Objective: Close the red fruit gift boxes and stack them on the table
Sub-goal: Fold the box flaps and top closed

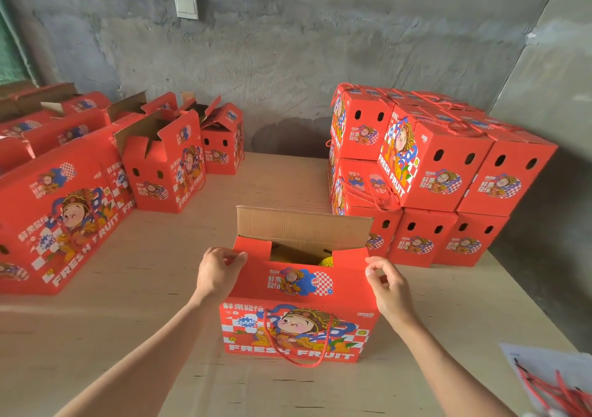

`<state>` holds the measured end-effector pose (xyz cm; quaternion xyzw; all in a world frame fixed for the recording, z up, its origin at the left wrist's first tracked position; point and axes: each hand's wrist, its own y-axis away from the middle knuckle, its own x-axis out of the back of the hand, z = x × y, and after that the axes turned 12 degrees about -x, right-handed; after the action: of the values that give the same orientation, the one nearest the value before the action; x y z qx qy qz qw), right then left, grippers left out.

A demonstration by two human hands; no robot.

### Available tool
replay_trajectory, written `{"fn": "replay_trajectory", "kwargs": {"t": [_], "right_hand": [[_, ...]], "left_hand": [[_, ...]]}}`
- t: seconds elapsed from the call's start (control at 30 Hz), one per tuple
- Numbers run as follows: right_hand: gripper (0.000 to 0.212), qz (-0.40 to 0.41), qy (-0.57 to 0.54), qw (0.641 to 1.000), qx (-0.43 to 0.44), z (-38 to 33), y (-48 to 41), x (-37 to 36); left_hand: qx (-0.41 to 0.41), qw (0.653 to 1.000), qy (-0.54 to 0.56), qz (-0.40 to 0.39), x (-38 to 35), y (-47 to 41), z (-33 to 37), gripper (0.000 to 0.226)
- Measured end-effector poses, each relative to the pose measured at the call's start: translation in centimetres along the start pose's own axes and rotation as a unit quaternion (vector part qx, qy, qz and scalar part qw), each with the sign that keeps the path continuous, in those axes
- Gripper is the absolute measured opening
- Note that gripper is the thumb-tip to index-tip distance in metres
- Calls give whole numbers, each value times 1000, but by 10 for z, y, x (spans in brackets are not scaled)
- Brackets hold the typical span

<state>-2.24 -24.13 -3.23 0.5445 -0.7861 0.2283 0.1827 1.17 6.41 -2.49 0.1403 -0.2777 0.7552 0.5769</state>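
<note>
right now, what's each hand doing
Left hand: grips the near flap of the open box at its left corner.
Right hand: pinches that flap's right corner.

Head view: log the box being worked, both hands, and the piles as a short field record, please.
Box in work: red printed cardboard fruit gift box, top open, rear flap upright, yellow fruit inside
Left hand: pinches near flap's left corner
Right hand: pinches near flap's right corner
Right side: stack of closed red boxes, two tiers
Left side: open red boxes on the wooden table
</note>
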Motion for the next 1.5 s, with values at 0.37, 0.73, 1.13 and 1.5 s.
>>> {"fn": "replay_trajectory", "kwargs": {"t": [0.37, 0.73, 1.13, 1.5], "right_hand": [[15, 27, 70, 997, 8, -9, -17, -4], [77, -194, -10, 970, -149, -21, -32, 1], [44, -199, -36, 972, -117, -10, -30, 8], [65, -342, 109, 931, -70, -21, -53, 39]], "left_hand": [[10, 999, -25, -18, 0, -3, 3, 20], [63, 997, 25, -41, -3, -2, 8, 41], [-69, 997, -33, -19, -3, 9, 12, 88], [-202, 956, -204, -60, -8, 3, 4, 100]]}}
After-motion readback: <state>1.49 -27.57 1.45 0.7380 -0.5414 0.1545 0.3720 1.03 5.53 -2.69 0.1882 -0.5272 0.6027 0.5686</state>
